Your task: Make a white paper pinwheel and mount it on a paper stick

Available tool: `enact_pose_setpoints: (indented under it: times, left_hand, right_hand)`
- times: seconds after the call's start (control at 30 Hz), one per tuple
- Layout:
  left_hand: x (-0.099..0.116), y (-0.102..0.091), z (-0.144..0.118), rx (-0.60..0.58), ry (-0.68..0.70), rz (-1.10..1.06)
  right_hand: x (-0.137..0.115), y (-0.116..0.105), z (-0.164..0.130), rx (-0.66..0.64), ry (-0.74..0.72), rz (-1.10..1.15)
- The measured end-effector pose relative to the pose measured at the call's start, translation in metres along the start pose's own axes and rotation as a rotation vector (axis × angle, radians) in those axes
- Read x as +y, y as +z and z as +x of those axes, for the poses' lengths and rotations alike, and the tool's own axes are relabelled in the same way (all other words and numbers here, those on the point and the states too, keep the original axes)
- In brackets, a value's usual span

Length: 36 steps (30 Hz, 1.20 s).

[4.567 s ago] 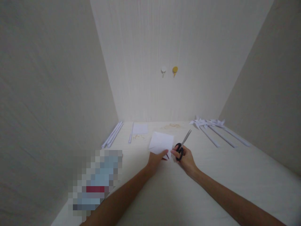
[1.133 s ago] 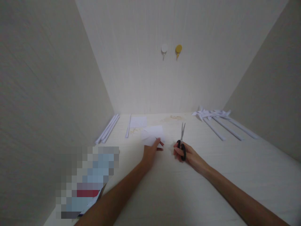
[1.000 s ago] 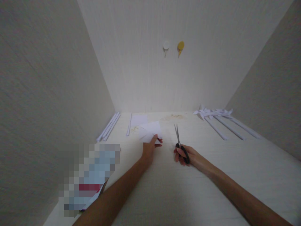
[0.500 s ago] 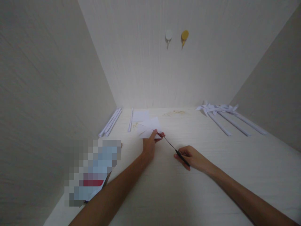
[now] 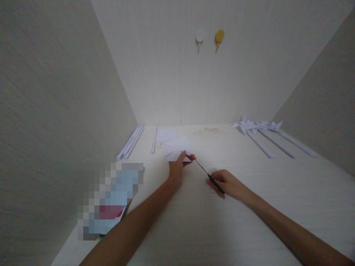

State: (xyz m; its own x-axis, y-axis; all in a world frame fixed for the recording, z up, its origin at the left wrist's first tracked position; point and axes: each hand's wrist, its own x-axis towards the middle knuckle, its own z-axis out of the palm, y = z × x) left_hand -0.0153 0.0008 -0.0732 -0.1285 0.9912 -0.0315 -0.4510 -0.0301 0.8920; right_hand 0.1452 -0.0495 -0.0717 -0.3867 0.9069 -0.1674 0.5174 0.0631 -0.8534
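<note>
Your left hand (image 5: 177,168) pinches the paper (image 5: 177,149) by its near right corner, just above the worktop (image 5: 249,207). Your right hand (image 5: 226,183) grips the scissors (image 5: 206,173); blades point far-left, tips at that corner.

White paper square (image 5: 177,149), held tilted just above the surface; black-handled scissors (image 5: 206,172), blades slanting toward its near corner.

1. Paper sheet (image 5: 177,148): white, plain.
2. Scissors (image 5: 212,180): black handles, grey blades.
3. Tabletop (image 5: 249,207): off-white w/ faint grain.
4. Wall hooks: one white (image 5: 199,36), one yellow (image 5: 219,36).
5. Paper rolls (image 5: 130,142): white.
</note>
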Motion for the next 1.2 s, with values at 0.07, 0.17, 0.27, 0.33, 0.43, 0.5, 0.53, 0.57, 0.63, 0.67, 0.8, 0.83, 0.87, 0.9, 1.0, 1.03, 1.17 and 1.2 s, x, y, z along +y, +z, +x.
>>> enact_pose_setpoints:
  times: [0.07, 0.17, 0.27, 0.33, 0.43, 0.5, 0.53, 0.57, 0.63, 0.67, 0.8, 0.83, 0.87, 0.9, 1.0, 1.03, 1.17, 1.2]
  left_hand:
    - [0.0004, 0.0004, -0.0002, 0.0, -0.002, 0.002]
    - [0.0006, 0.0007, -0.0003, -0.007, -0.003, 0.003]
    - [-0.0001, 0.0003, -0.0001, -0.001, -0.005, 0.015]
    - [-0.0004, -0.0001, -0.0001, -0.005, -0.003, 0.028]
    - [0.0003, -0.0003, -0.0006, -0.015, 0.001, 0.031]
    - [0.001, 0.0, -0.0011, -0.019, -0.002, 0.024]
    - [0.0013, 0.0002, -0.0012, -0.019, -0.005, 0.021]
    - [0.0015, 0.0003, -0.0013, -0.017, -0.009, 0.02]
    - [0.0014, 0.0005, -0.001, -0.014, -0.014, 0.02]
    - [0.0012, 0.0005, -0.0008, -0.013, -0.016, 0.021]
    - [0.0003, -0.0004, 0.0, -0.022, -0.006, 0.026]
    - [0.0002, -0.0006, 0.0, -0.023, -0.006, 0.028]
    - [0.0001, -0.0007, 0.0, -0.023, -0.007, 0.03]
    - [0.0001, -0.0008, -0.0001, -0.022, -0.01, 0.032]
    - [0.0003, -0.0007, -0.0004, -0.016, -0.012, 0.035]
    - [0.0003, -0.0006, -0.0004, -0.014, -0.012, 0.034]
    - [0.0014, 0.0003, 0.0003, 0.014, -0.018, 0.0]
    - [0.0019, 0.0005, 0.0006, 0.028, -0.016, -0.016]
  right_hand:
    - [0.0002, 0.0002, 0.0, 0.0, 0.0, -0.008]
    - [0.0012, 0.0003, 0.0006, 0.002, -0.001, -0.012]
    - [0.0016, 0.0002, 0.001, -0.002, -0.002, -0.008]
    - [0.0012, 0.0003, 0.001, 0.006, -0.006, -0.009]
    - [0.0003, 0.0005, 0.0006, 0.022, -0.005, -0.008]
    - [-0.0004, 0.0005, 0.0002, 0.023, -0.003, -0.007]
    - [-0.0006, 0.0004, 0.0, 0.021, -0.003, -0.01]
    - [-0.0008, 0.0003, -0.0002, 0.021, -0.002, -0.015]
    - [-0.0009, 0.0001, -0.0006, 0.019, -0.003, -0.027]
    - [-0.0007, 0.0001, -0.0007, 0.019, -0.006, -0.032]
    - [0.0005, 0.0004, -0.0006, 0.026, -0.01, -0.03]
    - [0.0008, 0.0006, -0.0004, 0.028, -0.007, -0.028]
    - [0.0012, 0.0008, -0.0002, 0.027, -0.003, -0.028]
    - [0.0016, 0.001, 0.0002, 0.024, 0.0, -0.031]
    - [0.0033, 0.0016, 0.0013, 0.02, 0.001, -0.044]
    - [0.0039, 0.0017, 0.0016, 0.02, -0.002, -0.046]
    - [0.0059, 0.001, 0.0021, 0.004, -0.003, -0.04]
    - [0.0061, 0.0009, 0.0021, -0.002, 0.0, -0.038]
